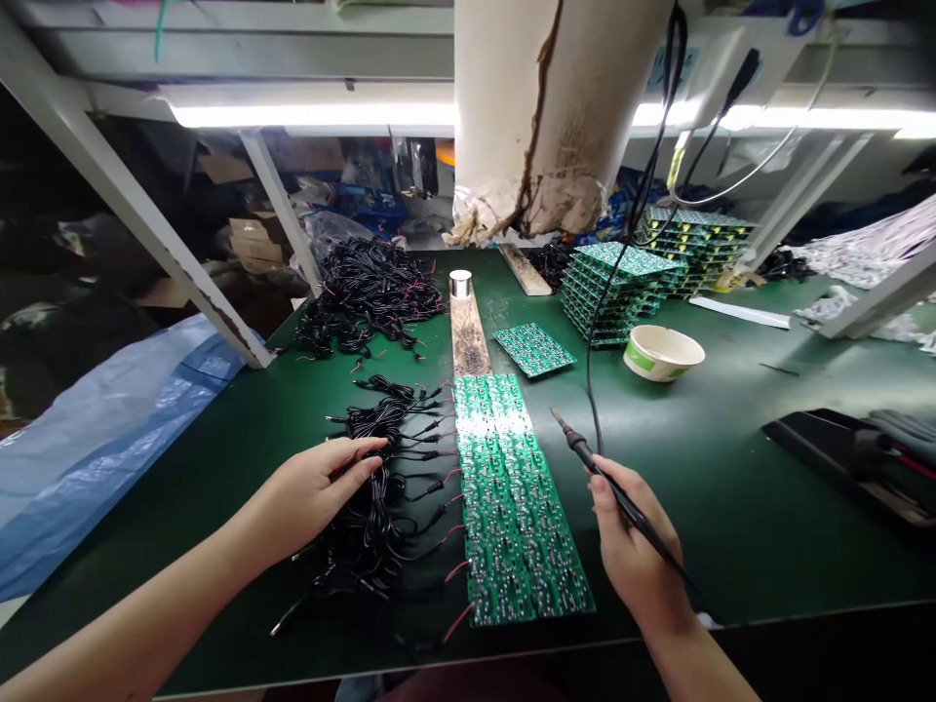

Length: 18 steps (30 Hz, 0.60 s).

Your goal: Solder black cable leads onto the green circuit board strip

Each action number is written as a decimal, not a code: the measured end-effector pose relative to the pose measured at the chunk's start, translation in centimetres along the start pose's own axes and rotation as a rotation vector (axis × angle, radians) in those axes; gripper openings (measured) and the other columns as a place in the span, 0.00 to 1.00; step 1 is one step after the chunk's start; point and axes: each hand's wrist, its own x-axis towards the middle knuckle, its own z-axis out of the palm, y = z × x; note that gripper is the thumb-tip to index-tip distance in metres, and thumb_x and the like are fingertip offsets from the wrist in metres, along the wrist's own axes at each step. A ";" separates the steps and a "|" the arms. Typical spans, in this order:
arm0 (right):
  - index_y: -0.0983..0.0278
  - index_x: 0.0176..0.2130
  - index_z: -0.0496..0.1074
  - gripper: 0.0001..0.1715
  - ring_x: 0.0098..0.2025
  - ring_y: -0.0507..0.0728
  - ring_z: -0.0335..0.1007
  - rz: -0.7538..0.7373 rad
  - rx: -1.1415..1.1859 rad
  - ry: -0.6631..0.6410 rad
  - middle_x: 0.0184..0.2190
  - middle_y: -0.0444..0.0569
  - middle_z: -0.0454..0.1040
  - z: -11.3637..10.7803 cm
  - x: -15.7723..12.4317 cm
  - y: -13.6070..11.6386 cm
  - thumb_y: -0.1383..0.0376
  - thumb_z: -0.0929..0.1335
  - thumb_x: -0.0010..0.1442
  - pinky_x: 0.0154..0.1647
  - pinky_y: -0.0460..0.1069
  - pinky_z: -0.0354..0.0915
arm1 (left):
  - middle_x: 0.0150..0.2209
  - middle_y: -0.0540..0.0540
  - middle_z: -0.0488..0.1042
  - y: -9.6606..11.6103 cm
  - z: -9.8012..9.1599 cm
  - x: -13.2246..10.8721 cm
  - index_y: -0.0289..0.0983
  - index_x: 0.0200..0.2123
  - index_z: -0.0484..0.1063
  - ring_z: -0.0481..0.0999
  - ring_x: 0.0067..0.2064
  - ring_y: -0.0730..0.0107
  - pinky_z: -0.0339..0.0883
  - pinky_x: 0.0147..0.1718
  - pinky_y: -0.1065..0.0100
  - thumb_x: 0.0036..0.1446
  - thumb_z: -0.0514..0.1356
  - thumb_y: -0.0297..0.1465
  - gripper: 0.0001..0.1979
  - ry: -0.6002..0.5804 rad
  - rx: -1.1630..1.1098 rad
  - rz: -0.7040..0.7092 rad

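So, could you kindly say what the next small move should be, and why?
Perhaps steady one of the black cables with the left hand: it is at them, their red wires reach the circuit board panel, and the right hand holds the soldering iron clear.

Your circuit panel: glossy, bumpy; left of it, shiny plastic-coated cables; beyond it, rough wooden strip.

Bare left hand, bare right hand, slender fingers, both visible forearms uncovered
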 end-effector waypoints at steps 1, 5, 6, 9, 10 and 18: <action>0.60 0.54 0.79 0.15 0.42 0.61 0.85 -0.003 -0.003 0.000 0.44 0.52 0.85 0.0 0.0 0.0 0.57 0.67 0.76 0.51 0.55 0.80 | 0.51 0.46 0.85 0.1 -0.1 -0.1 0.47 0.52 0.83 0.82 0.53 0.52 0.74 0.54 0.62 0.65 0.55 0.59 0.29 0.019 -0.008 0.010; 0.60 0.55 0.79 0.16 0.42 0.60 0.85 0.002 -0.017 -0.005 0.45 0.52 0.85 0.0 0.0 -0.1 0.57 0.67 0.76 0.50 0.54 0.80 | 0.31 0.45 0.77 0.6 -1.2 -0.8 0.43 0.29 0.74 0.76 0.35 0.58 0.73 0.38 0.61 0.68 0.46 0.61 0.33 0.144 -0.009 0.023; 0.60 0.55 0.79 0.15 0.42 0.60 0.85 0.004 -0.017 -0.011 0.45 0.51 0.84 0.0 0.0 -0.1 0.57 0.67 0.76 0.50 0.54 0.80 | 0.29 0.46 0.74 0.8 -1.7 -1.0 0.43 0.26 0.70 0.73 0.33 0.59 0.72 0.36 0.60 0.67 0.46 0.63 0.34 0.173 -0.020 0.015; 0.60 0.55 0.79 0.15 0.43 0.60 0.85 0.006 0.000 -0.018 0.45 0.51 0.84 0.0 -0.1 -0.2 0.58 0.67 0.76 0.51 0.54 0.79 | 0.34 0.44 0.76 0.7 -3.6 -1.6 0.42 0.24 0.67 0.74 0.36 0.58 0.76 0.39 0.58 0.63 0.52 0.66 0.34 0.212 -0.255 -0.088; 0.60 0.55 0.79 0.14 0.43 0.60 0.85 0.005 0.010 -0.013 0.46 0.51 0.84 0.0 -0.1 -0.2 0.58 0.67 0.76 0.51 0.54 0.79 | 0.36 0.44 0.77 0.4 -4.4 -1.8 0.42 0.25 0.68 0.75 0.36 0.59 0.77 0.38 0.58 0.60 0.56 0.67 0.33 0.211 -0.395 -0.161; 0.59 0.54 0.78 0.13 0.44 0.60 0.85 -0.010 0.049 -0.020 0.46 0.50 0.85 0.2 0.2 -0.2 0.59 0.68 0.75 0.51 0.53 0.80 | 0.28 0.47 0.76 1.3 -10.1 3.6 0.43 0.36 0.79 0.76 0.32 0.61 0.71 0.28 0.65 0.63 0.51 0.60 0.30 0.407 0.001 -0.179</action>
